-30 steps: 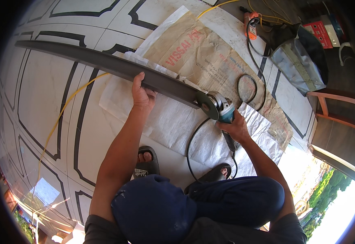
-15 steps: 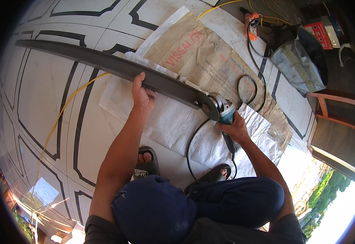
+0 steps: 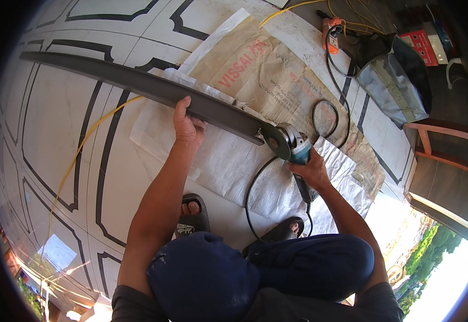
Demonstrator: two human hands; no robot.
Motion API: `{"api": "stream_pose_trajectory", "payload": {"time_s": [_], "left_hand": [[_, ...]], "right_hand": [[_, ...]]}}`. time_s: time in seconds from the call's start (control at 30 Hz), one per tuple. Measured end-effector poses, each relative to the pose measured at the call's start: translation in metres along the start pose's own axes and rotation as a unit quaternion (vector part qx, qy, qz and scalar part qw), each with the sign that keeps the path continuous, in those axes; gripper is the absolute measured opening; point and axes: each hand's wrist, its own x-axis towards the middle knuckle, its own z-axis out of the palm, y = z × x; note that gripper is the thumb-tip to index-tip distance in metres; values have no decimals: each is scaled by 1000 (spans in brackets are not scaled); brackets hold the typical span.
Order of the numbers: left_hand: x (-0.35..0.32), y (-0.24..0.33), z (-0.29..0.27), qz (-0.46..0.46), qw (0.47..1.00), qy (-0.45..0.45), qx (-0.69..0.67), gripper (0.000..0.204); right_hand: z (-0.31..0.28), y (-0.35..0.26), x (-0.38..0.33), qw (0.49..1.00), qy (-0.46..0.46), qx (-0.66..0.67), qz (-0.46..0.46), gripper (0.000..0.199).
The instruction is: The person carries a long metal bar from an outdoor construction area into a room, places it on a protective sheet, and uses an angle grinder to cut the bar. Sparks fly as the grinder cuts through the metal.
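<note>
A long dark grey metal profile point(image 3: 137, 83) runs from the far left to the middle, above the sacks. My left hand point(image 3: 187, 124) is closed around it near its right end, thumb on top and fingers hidden underneath. In my right hand point(image 3: 312, 170) is a teal angle grinder point(image 3: 300, 152), gripped by its body. Its dark cutting disc point(image 3: 276, 141) stands on edge right beside the profile's cut end; whether disc and metal touch I cannot tell. A black cord point(image 3: 248, 198) loops from the grinder's rear.
Flattened paper sacks point(image 3: 293, 86) cover part of the patterned tile floor point(image 3: 121, 177). An orange power socket point(image 3: 331, 35), a grey bag point(image 3: 392, 88) and a wooden frame point(image 3: 448, 153) lie at the right. A yellow cord point(image 3: 86, 137) crosses the left floor.
The grinder's disc has shifted slightly right, away from the profile's end. My left hand and the profile have stayed almost in place.
</note>
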Motion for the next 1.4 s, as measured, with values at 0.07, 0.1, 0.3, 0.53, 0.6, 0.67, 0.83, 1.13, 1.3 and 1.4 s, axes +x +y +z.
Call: {"api": "stream_pose_trajectory", "payload": {"time_s": [0.07,0.1,0.3,0.53,0.6,0.67,0.83,1.13,1.3,1.4], "left_hand": [[0,0,1,-4,1000,3,0,36],[0,0,1,-9,1000,5,1,36],[-4,2,3,-15,1000,17,8,39],[7,-1,-9,-21,1000,14,-12,34],[6,1,-10,-20,1000,10,0,34],[4,2,-8,-19,1000,7,4,34],[0,2,-3,-9,1000,10,3,34],[4,1,-9,-18,1000,-7,-3,30],[8,0,-13,-10,1000,-1,7,34],[5,1,-13,-13,1000,-9,7,33]], "right_hand": [[0,1,-1,1000,-7,13,4,74],[1,1,-2,1000,-10,19,6,73],[0,-5,1,999,0,-37,-38,77],[-6,-4,7,999,-22,-24,4,87],[-3,-2,6,1000,-19,-19,-7,88],[-6,-2,8,999,-20,-42,-21,89],[-10,-9,6,997,-30,-61,-32,91],[-13,-10,8,997,-41,-50,-40,89],[-15,-7,12,995,-47,-66,-51,85],[-18,-13,14,995,-57,-69,-48,85]]}}
